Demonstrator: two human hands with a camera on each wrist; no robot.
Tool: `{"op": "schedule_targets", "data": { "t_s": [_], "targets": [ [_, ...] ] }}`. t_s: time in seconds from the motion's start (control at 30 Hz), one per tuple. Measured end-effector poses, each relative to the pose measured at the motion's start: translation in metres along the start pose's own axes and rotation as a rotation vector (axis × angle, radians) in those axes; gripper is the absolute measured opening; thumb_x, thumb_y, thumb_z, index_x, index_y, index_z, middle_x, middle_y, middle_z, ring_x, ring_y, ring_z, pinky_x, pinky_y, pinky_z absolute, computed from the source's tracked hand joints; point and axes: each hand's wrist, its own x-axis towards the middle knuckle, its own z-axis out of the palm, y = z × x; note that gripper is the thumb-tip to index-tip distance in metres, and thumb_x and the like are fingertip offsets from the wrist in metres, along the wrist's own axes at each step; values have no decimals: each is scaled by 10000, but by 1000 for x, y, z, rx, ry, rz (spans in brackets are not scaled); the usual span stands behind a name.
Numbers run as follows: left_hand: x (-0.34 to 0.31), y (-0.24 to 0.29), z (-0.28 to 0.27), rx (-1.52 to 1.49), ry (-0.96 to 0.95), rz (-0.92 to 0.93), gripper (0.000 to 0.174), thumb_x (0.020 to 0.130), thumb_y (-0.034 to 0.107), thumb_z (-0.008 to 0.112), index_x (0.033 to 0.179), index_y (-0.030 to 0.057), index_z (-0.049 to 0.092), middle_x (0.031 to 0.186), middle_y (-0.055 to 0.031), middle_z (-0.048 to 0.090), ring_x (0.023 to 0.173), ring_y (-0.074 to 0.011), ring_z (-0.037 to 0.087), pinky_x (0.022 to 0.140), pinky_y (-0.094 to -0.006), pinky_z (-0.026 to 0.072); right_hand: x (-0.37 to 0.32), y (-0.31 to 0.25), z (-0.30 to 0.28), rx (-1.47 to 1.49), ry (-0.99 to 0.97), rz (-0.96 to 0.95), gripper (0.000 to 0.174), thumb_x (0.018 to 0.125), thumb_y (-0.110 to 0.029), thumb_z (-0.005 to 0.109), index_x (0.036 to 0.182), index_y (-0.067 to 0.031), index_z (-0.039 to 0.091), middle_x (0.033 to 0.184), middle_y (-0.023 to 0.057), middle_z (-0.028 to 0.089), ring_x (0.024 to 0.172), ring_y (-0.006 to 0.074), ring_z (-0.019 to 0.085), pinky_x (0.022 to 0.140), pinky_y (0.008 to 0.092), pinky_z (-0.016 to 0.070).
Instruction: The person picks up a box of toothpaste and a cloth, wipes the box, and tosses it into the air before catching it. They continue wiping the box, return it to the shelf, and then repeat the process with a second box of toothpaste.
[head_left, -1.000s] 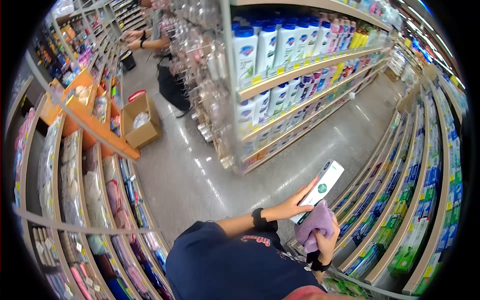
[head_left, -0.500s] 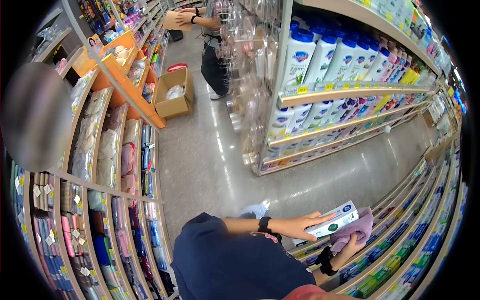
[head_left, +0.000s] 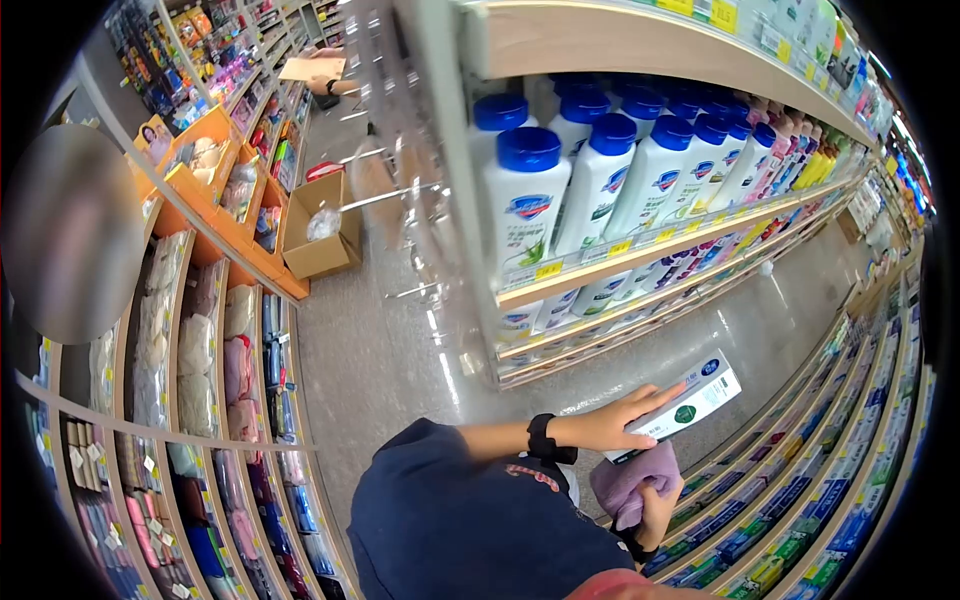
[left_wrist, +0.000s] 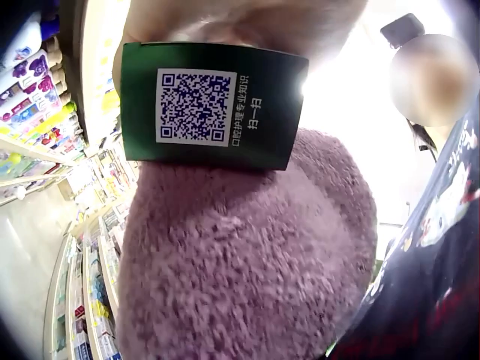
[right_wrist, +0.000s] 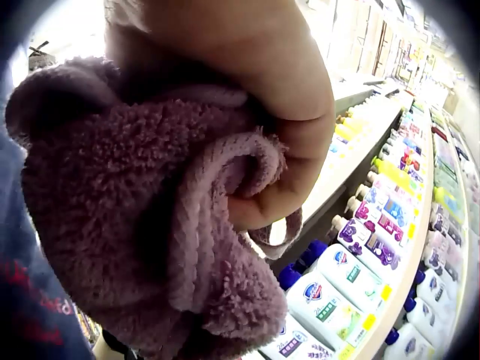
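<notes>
In the head view my left hand [head_left: 615,420] grips a long white toothpaste box [head_left: 705,398] with a round green mark, its far end pointing up to the right. The box's dark green end [left_wrist: 274,112], printed with a QR code, fills the upper left wrist view. Just below it is a bunched purple plush towel [head_left: 635,482]. My right hand [head_left: 657,515] clutches this towel, fingers curled into its folds. A fabric loop and rolled edge of the towel [right_wrist: 120,195] show in the right wrist view.
Shelves of white body-wash bottles with blue caps [head_left: 530,190] stand ahead. Packed shelves [head_left: 790,520] run close along the right, and towel shelves [head_left: 190,400] along the left. A cardboard box [head_left: 325,235] sits on the aisle floor, near another person's hands [head_left: 322,82] at the back.
The toothpaste box has tipped from steep to a flatter slant and shifted right. The towel, close behind the box half a second ago, is lower left of it now. The bottles look nearer.
</notes>
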Motion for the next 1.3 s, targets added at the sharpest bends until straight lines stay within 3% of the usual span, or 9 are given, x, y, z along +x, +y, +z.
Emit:
{"op": "schedule_targets", "data": {
  "t_s": [0.13,0.43,0.67,0.7,0.8,0.87,0.93,1.13,1.3],
  "targets": [
    [33,-24,0,-24,-47,-51,778,809,249,575,1425,96,126,1108,-127,369,998,-237,385,919,-290,284,40,-6,-12,31,-45,-49,414,571,27,569,984,59,561,856,52,586,781,122,547,734,242,437],
    [150,-74,41,-65,-325,-95,808,790,229,635,1402,19,151,1244,-152,339,1160,-233,344,992,-296,238,156,-3,-124,343,510,-209,417,639,13,545,1053,63,522,966,99,588,881,174,568,793,282,446],
    [279,-111,78,-188,-431,-179,868,770,157,652,1415,39,83,1463,-127,122,1340,-210,138,1070,-312,125,229,-27,-232,574,401,-222,433,636,39,527,1069,41,508,980,97,578,896,180,558,810,292,441],
    [296,-116,85,-199,-440,-175,877,766,142,651,1416,40,70,1472,-126,97,1346,-207,117,1074,-316,115,235,-24,-242,531,500,-193,412,619,51,535,1031,40,531,934,90,593,857,168,569,779,285,454],
    [350,-119,109,-175,-429,-122,864,773,133,656,1419,57,88,1455,-135,132,1337,-214,129,1067,-314,120,249,-38,-289,241,278,-252,310,622,31,616,931,46,588,900,96,622,816,138,582,714,267,476],
    [384,-126,128,-227,-386,-97,887,735,82,645,1410,16,74,1446,-136,163,1326,-203,154,1067,-325,132,254,-46,-308,247,230,-213,323,622,24,635,942,39,594,945,84,619,866,139,574,770,273,459],
    [407,-129,143,-369,-405,-162,914,750,14,623,1425,81,10,1446,-120,153,1317,-192,167,1053,-312,159,256,-41,-331,195,160,-185,321,626,14,640,944,28,600,947,85,620,874,152,575,793,281,450],
    [471,-147,178,-520,-344,-239,893,780,214,619,1409,19,16,1428,-133,145,1311,-216,173,1061,-348,143,260,-53,-376,-61,98,-277,319,582,-16,640,898,29,621,912,105,638,842,182,605,779,282,461],
    [528,-153,214,-413,-417,-156,887,794,221,585,1408,27,-24,1424,-139,136,1315,-232,155,1062,-351,124,256,-46,-406,99,234,-131,365,578,-54,665,927,42,615,946,123,629,886,189,588,818,302,444]
  ]
}}
